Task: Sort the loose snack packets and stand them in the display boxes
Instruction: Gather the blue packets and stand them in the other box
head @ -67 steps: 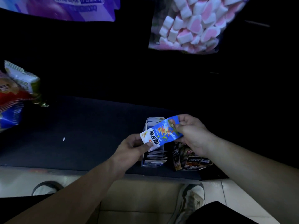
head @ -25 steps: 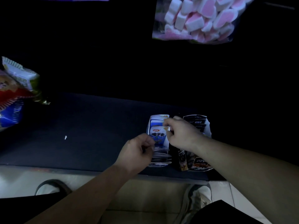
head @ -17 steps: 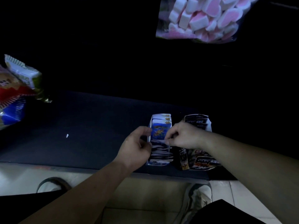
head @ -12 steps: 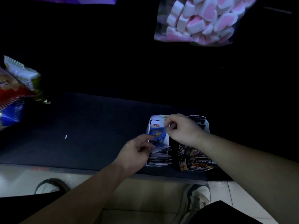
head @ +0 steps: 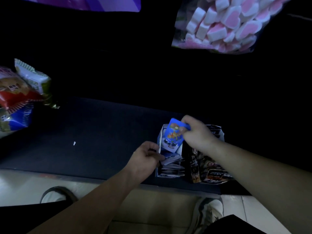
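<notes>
Counter top [head: 101,141], dark and matte, carries two display boxes side by side near its front edge; the blue-and-white display box [head: 170,175] stands on the left, touching the dark display box [head: 194,166] on the right.

The right hand [head: 196,134] reaches over the dark box and pinches the top of a blue snack packet [head: 173,137] between thumb and curled fingers. This packet is tilted, its printed face towards the camera; its white lower end dips into the rear half of the blue-and-white box.

The left hand [head: 145,159] sits at that box's left wall with fingers curled. Its fingertips touch the row of packets [head: 170,160] leaning in the front half of the box; whether they grip a packet or the wall cannot be told.

The dark box holds black packets [head: 214,174], and the right forearm crosses over them.

A small white speck [head: 74,143] lies on the counter well to the left of the boxes; a bunch of red, blue and green snack bags [head: 18,97] hangs over the far left edge. A clear bag of pink-and-white marshmallows [head: 228,22] hangs at upper right, and a purple bag [head: 92,4] at the top edge. Below the counter's edge, a pale shoe [head: 211,211] rests on a light tiled floor [head: 20,184].
</notes>
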`<state>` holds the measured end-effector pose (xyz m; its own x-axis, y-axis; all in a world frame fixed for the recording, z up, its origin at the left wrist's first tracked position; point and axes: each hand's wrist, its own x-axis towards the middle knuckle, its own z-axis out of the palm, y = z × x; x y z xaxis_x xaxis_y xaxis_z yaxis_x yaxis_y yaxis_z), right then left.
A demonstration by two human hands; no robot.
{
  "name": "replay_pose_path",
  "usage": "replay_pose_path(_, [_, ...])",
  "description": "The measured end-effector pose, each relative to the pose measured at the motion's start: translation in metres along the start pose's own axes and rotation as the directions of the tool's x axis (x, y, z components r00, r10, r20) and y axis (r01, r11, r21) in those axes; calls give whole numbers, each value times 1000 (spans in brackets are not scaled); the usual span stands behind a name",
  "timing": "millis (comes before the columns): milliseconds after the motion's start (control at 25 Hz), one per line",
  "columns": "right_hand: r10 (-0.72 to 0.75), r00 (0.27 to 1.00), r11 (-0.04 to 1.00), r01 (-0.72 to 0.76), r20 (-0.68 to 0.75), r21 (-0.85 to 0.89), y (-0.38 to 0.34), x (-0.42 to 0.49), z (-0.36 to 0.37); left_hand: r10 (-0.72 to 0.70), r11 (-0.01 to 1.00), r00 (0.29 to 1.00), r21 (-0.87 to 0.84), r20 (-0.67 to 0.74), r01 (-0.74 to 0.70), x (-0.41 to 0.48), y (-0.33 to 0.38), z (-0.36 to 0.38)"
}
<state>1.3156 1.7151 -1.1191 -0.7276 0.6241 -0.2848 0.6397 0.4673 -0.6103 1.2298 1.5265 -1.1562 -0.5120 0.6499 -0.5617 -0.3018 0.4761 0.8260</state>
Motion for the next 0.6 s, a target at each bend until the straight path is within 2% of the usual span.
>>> replay_pose_path(80, [132, 991, 922, -128, 15, 365, -10, -5, -9, 3, 1000, 1000, -18, -24, -4, 4, 1, 1])
replay_pose_path(160, [174, 980, 820, -200, 99, 536, -16, -16, -13, 13, 999, 998, -30, -54, -15, 6, 4, 1])
replay_pose_path(320, [155, 966, 741, -251, 205, 623, -12, -38, -18, 57, 995, 996, 86, -68, -51, -2, 13, 4])
replay_pose_path(440, [156, 941, 682, -323, 301, 656, -4, -45, -23, 20, 991, 998, 133, -60, -12, -4, 10, 2])
replay_pose_path(560, [93, 888, 467, -438, 450, 768, -5, -49, -29, -22, 998, 999, 53, 37, 20, -3, 10, -4])
replay_pose_path(600, [71, 880, 433, -452, 470, 780, -7, -49, -30, -26, 999, 997, 22, 66, 25, -4, 11, -5])
